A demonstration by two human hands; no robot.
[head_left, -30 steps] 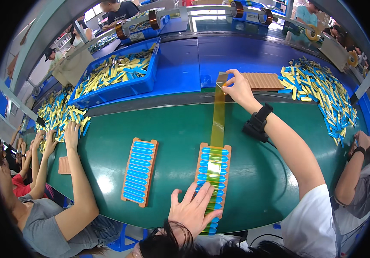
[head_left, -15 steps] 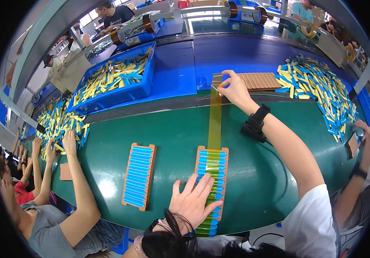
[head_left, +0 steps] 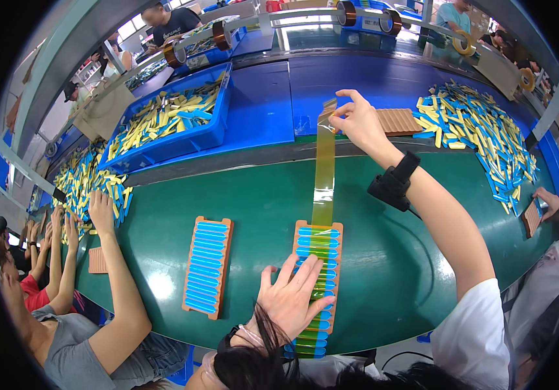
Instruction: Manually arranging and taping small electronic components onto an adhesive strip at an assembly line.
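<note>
A brown grooved tray (head_left: pixel 303 227) lies before me with blue strips side by side in its grooves. Translucent amber tape (head_left: pixel 324 162) runs lengthwise over the strips and rises past the tray's far end. My left hand (head_left: pixel 290 298) rests flat on the taped strips, fingers spread. Farther off, my right hand (head_left: pixel 360 127) pinches the tape's upper part between thumb and fingers, holding it off the table; the tape's tip twists above the grip. More taped blue strips (head_left: pixel 312 342) extend past the tray's near end, partly behind my hair.
Left of my tray lies another filled tray (head_left: pixel 227 244). A grooved tray (head_left: pixel 396 121) sits behind my right hand. Yellow and blue pieces fill a blue bin (head_left: pixel 224 123) and form heaps left and right (head_left: pixel 478 133). Co-workers' hands (head_left: pixel 102 211) work at both sides; tape rolls (head_left: pixel 391 23) hang overhead.
My right hand has risen slightly away from me with the tape, whose tip now twists upward. My left hand stays pressed on the strips. The right co-worker's hand has lowered beside a small tray.
</note>
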